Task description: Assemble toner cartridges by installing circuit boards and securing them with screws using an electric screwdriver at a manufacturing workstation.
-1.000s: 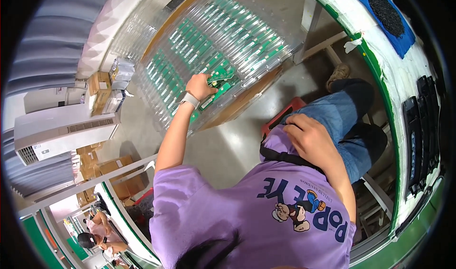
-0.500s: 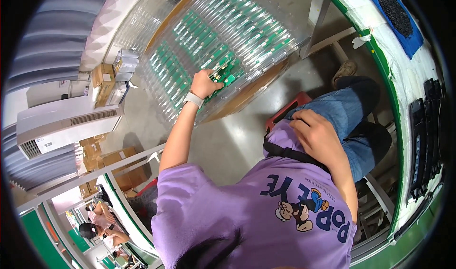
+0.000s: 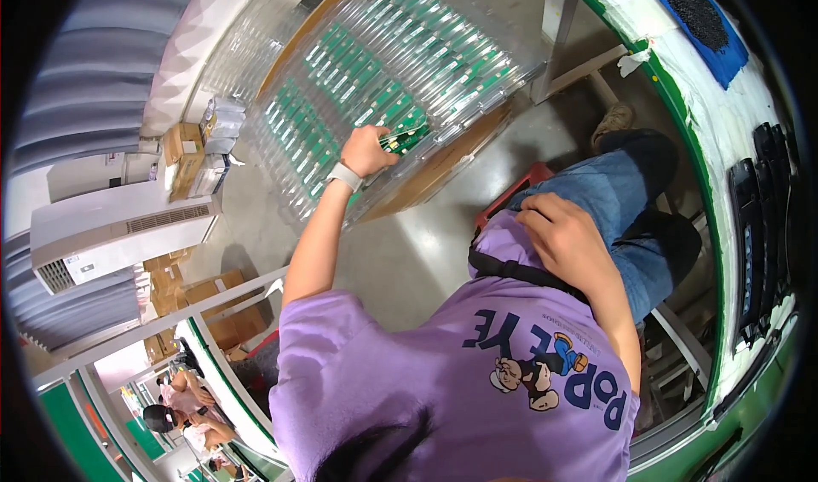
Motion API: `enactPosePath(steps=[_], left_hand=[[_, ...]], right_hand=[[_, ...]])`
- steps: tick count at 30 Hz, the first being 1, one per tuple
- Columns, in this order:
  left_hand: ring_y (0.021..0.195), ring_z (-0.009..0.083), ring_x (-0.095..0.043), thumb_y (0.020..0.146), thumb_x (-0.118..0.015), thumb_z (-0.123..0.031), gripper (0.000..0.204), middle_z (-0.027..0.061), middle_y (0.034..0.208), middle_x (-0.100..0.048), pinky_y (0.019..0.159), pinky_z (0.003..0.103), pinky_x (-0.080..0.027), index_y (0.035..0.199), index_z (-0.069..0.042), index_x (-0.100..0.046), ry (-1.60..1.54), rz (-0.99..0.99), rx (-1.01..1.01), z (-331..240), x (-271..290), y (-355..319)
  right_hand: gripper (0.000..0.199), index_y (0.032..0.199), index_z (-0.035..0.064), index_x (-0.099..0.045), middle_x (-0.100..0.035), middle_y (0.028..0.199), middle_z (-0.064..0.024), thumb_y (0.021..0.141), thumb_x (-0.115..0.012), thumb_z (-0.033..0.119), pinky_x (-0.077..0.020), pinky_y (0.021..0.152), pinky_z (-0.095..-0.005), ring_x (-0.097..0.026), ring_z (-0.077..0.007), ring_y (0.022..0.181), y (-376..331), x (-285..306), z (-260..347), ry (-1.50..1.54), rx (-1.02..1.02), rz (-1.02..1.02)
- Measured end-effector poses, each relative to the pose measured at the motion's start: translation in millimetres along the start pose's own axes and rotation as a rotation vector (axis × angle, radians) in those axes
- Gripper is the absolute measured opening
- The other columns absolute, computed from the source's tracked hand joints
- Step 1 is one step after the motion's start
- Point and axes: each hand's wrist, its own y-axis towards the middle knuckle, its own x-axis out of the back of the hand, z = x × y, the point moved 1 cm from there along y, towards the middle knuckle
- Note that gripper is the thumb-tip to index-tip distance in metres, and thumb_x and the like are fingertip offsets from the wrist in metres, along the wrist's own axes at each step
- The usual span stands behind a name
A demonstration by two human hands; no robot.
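My left hand (image 3: 365, 148), with a white band on the wrist, reaches out over a stack of clear plastic trays (image 3: 443, 31) filled with rows of green circuit boards (image 3: 341, 65). Its fingers are closed on a small bunch of green boards (image 3: 406, 138) at the near edge of the top tray. My right hand (image 3: 564, 237) rests flat on my lap at the hem of my purple shirt, fingers loosely apart, holding nothing. The trays sit on a brown pallet board (image 3: 443, 163).
A red stool (image 3: 511, 197) is under me. A workbench with a green edge (image 3: 682, 116), a blue mat (image 3: 690, 14) and black trays (image 3: 758, 218) runs along the right. Cardboard boxes (image 3: 181, 146) and a white air unit (image 3: 119, 231) stand left. Other people sit at lower left (image 3: 183, 405).
My left hand stays at the tray edge with the green boards in it, shifting only slightly. The view has tilted a little. My right hand has not moved.
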Motion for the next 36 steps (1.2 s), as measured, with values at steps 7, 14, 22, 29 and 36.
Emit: enactPosePath(steps=[7, 14, 22, 29, 36], left_hand=[[0.052, 0.0149, -0.059, 0.066, -0.076, -0.013, 0.025, 0.0097, 0.072, -0.067, 0.053, 0.028, -0.049, 0.08, 0.003, -0.063, -0.408, -0.114, 0.047, -28, 58, -8], [0.05, 0.0088, -0.056, 0.077, -0.072, 0.001, 0.017, 0.0037, 0.073, -0.064, 0.044, 0.021, -0.046, 0.09, -0.002, -0.061, -1.576, -0.215, -0.234, -153, 79, -15], [0.054, 0.0095, -0.055, 0.078, -0.07, -0.001, 0.017, 0.0038, 0.074, -0.06, 0.048, 0.021, -0.044, 0.09, -0.001, -0.058, -1.692, 0.117, -0.537, -325, 80, -31], [0.055, 0.0076, -0.057, 0.076, -0.075, -0.001, 0.015, 0.0024, 0.072, -0.063, 0.048, 0.02, -0.045, 0.083, -0.002, -0.062, -1.55, 0.335, -0.665, -439, 62, -52], [0.052, 0.0086, -0.055, 0.076, -0.075, -0.004, 0.015, 0.0028, 0.072, -0.063, 0.047, 0.02, -0.044, 0.085, -0.003, -0.063, -1.43, 0.51, -0.685, -509, 66, -36]], right_hand=[[0.015, 0.089, 0.0005, -0.063, -0.061, 0.094, -0.0129, 0.075, -0.064, 0.002, -0.0494, 0.075, -0.038, -0.06, -0.0308, 0.085, 8, 5, 1, 0.021, 0.02, -0.051], [0.022, 0.094, 0.0014, -0.063, -0.063, 0.093, -0.0126, 0.073, -0.069, 0.004, -0.0515, 0.069, -0.0347, -0.063, -0.0295, 0.083, 34, 42, 24, 0.146, 0.023, -0.533], [0.025, 0.094, 0.0017, -0.06, -0.06, 0.087, -0.011, 0.072, -0.073, 0.004, -0.0501, 0.059, -0.032, -0.062, -0.0243, 0.068, 14, 108, 39, -0.002, -0.087, -1.013], [0.018, 0.085, 0.0019, -0.065, -0.066, 0.084, -0.0099, 0.07, -0.074, 0.0, -0.0509, 0.06, -0.0281, -0.065, -0.0198, 0.069, -61, 154, 44, -0.264, -0.386, -1.41], [0.01, 0.082, -0.0009, -0.065, -0.063, 0.09, -0.0111, 0.074, -0.071, 0.001, -0.0477, 0.076, -0.0284, -0.061, -0.0195, 0.085, -135, 226, 27, -0.324, -0.509, -1.381]])
